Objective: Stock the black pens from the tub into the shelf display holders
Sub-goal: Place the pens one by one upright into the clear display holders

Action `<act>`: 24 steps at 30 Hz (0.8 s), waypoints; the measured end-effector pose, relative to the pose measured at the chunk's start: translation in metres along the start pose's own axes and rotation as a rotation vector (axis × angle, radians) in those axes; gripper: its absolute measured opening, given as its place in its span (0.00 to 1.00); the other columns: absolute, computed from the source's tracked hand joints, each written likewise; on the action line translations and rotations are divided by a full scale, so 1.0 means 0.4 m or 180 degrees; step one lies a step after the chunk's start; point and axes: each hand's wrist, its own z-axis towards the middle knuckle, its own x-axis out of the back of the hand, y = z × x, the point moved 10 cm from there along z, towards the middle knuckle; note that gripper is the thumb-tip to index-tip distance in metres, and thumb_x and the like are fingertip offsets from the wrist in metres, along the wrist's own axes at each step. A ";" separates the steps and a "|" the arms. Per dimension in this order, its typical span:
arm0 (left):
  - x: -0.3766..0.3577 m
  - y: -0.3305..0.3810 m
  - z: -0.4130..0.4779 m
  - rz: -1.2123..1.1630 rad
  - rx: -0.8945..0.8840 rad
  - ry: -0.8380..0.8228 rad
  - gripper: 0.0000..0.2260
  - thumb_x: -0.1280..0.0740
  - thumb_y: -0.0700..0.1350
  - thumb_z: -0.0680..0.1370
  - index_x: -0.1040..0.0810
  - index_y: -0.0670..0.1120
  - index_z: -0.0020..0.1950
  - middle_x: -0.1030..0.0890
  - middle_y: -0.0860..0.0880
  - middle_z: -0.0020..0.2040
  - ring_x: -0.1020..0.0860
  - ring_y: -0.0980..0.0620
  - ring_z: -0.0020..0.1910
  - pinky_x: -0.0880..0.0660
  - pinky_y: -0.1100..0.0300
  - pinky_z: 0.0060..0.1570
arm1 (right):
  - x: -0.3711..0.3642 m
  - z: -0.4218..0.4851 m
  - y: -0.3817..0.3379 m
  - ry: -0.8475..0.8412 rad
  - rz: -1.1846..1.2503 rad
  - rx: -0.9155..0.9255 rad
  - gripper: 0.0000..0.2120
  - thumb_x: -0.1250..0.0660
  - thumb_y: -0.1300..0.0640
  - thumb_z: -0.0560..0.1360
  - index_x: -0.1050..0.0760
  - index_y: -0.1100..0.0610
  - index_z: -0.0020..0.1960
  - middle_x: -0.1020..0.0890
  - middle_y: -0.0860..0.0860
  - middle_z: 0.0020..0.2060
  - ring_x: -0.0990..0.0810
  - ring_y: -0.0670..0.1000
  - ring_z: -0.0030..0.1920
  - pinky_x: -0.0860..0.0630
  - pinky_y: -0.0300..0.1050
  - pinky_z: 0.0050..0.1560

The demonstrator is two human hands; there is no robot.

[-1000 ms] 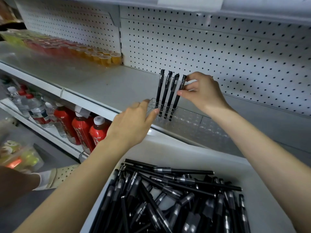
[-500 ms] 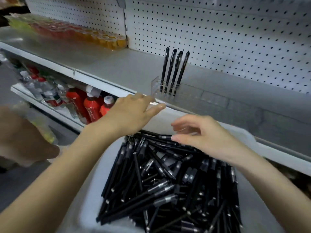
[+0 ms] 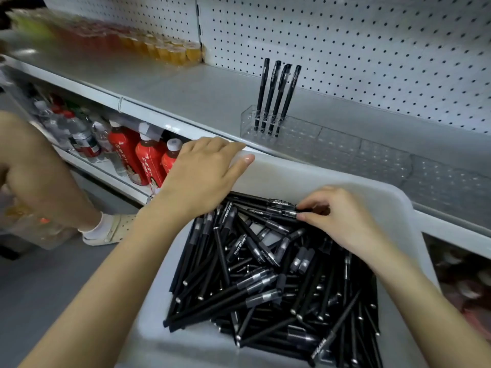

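Note:
A white tub [image 3: 372,192] full of loose black pens [image 3: 265,282] fills the lower middle of the view. My left hand [image 3: 204,171] rests on the tub's far left rim, fingers straight over the edge. Inside the tub at its far side, my right hand [image 3: 337,216] pinches the end of a black pen [image 3: 263,201] that lies on top of the pile. On the grey shelf stands a clear display holder [image 3: 300,131] with several black pens [image 3: 276,94] upright in its left end; clear holders continue to the right.
Behind the shelf [image 3: 186,94] is a white pegboard wall [image 3: 345,43]. Orange and yellow cups [image 3: 164,49] line the shelf's back left. Red and clear bottles [image 3: 138,155] fill the lower shelf. A person's leg and white shoe [image 3: 106,229] are at the left.
My right hand left the pens in the holder, came down into the tub and now pinches a pen. My left hand dropped from the holder to the tub's rim.

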 end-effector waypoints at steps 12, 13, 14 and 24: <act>0.000 0.004 0.003 -0.0097 0.0002 0.0051 0.33 0.61 0.65 0.75 0.30 0.52 0.69 0.24 0.50 0.62 0.31 0.47 0.64 0.41 0.52 0.64 | -0.038 -0.007 0.018 -0.0361 -0.0043 -0.0184 0.07 0.26 0.49 0.68 0.23 0.46 0.42 0.21 0.41 0.35 0.24 0.42 0.38 0.28 0.39 0.40; 0.000 0.003 0.003 -0.0107 0.0000 0.0050 0.33 0.61 0.65 0.75 0.30 0.52 0.69 0.24 0.50 0.61 0.31 0.47 0.64 0.41 0.52 0.64 | -0.042 -0.009 0.019 -0.0410 -0.0048 -0.0202 0.07 0.26 0.49 0.68 0.22 0.46 0.43 0.22 0.41 0.35 0.24 0.42 0.38 0.29 0.38 0.39; 0.000 0.004 0.004 -0.0113 -0.0005 0.0051 0.33 0.61 0.65 0.75 0.30 0.52 0.69 0.24 0.50 0.61 0.31 0.47 0.64 0.41 0.51 0.64 | -0.046 -0.009 0.020 -0.0446 -0.0037 -0.0213 0.07 0.25 0.49 0.68 0.22 0.46 0.43 0.22 0.42 0.34 0.25 0.41 0.37 0.30 0.35 0.38; -0.001 0.006 0.006 -0.0012 0.0011 -0.0033 0.34 0.62 0.65 0.75 0.31 0.52 0.70 0.25 0.49 0.63 0.32 0.47 0.65 0.41 0.51 0.65 | -0.026 -0.003 0.008 -0.0362 0.0932 -0.0299 0.14 0.22 0.63 0.64 0.25 0.50 0.36 0.21 0.47 0.32 0.25 0.48 0.37 0.28 0.41 0.42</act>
